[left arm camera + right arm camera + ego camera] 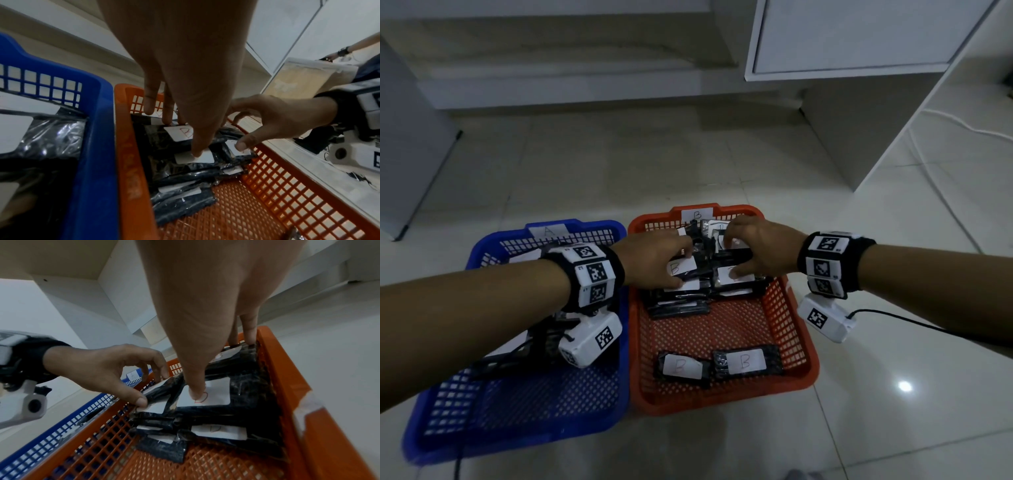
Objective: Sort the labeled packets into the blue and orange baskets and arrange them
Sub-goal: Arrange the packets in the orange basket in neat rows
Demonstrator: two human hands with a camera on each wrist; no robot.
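Note:
The orange basket (802,342), tagged B, holds black packets with white B labels stacked in two piles at its far end. My left hand (683,267) arches over the left pile's top packet (180,134), thumb on a lower label and fingertips at the packet's far edge. My right hand (732,255) spans the right pile's top packet (218,391) the same way, thumb pressing its label. Two more B packets (683,366) (746,361) lie flat at the near end. The blue basket (517,411), tagged A, holds packets (41,133) mostly hidden under my left forearm.
The baskets sit side by side on a pale tiled floor. A white cabinet (859,41) stands behind and to the right, with a white cable (962,123) on the floor beside it. A grey panel (407,154) stands at the left. A black cable (893,322) trails from my right wrist.

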